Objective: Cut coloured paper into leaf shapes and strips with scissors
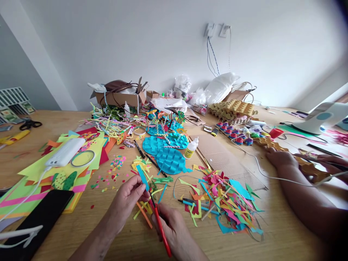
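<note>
Between the thumb and fingers of my left hand (129,197) is a blue paper strip (142,177), its upper end sticking up. My right hand (172,226) grips red-handled scissors (162,230). The scissor blades reach up to the lower end of the strip beside my left fingertips; whether they are touching the paper I cannot tell. Just beyond my hands lie yellow paper pieces (141,165) and thin green cuttings. Farther off sits a round blue woven paper piece (170,161), with a white glue bottle (191,148) standing by its right edge.
A heap of colourful paper scraps (231,203) lies to the right. Another person's arm (296,192) reaches in there over egg-carton pieces (272,144), and a white cable (258,165) crosses the table. At left are coloured sheets (29,177), a power bank (65,152) and a black phone (45,221).
</note>
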`<state>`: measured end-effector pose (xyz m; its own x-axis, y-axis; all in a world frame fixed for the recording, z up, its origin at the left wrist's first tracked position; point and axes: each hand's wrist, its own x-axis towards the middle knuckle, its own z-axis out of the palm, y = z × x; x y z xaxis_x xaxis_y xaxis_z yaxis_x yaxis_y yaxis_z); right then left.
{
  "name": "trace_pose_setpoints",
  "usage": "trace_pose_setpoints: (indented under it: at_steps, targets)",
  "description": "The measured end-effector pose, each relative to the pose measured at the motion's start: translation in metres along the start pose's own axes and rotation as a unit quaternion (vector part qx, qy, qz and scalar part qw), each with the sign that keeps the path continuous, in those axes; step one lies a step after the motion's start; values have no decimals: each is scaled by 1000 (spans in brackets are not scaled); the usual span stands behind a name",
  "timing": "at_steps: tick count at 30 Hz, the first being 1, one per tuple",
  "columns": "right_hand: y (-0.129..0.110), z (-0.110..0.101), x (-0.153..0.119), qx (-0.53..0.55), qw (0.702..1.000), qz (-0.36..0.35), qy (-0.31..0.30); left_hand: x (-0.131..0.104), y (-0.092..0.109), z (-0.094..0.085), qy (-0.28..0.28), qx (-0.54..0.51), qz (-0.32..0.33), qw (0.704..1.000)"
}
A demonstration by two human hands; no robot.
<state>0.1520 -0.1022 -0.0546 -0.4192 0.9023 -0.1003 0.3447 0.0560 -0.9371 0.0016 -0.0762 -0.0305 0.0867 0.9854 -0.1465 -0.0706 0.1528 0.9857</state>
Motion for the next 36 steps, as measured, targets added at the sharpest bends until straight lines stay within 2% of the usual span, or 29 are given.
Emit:
trace_pose_setpoints:
  at_steps: [9, 25, 36]
  targets:
    - [0, 2, 1, 24, 1000, 0, 4, -3, 1, 3, 10, -9, -6, 1000]
    - [4, 4, 1, 44, 999, 9, 6, -1, -8, 6, -15, -36, -17, 999]
    - [7, 4, 4, 10, 999, -27, 28, -1, -5, 6, -11, -34, -26, 999]
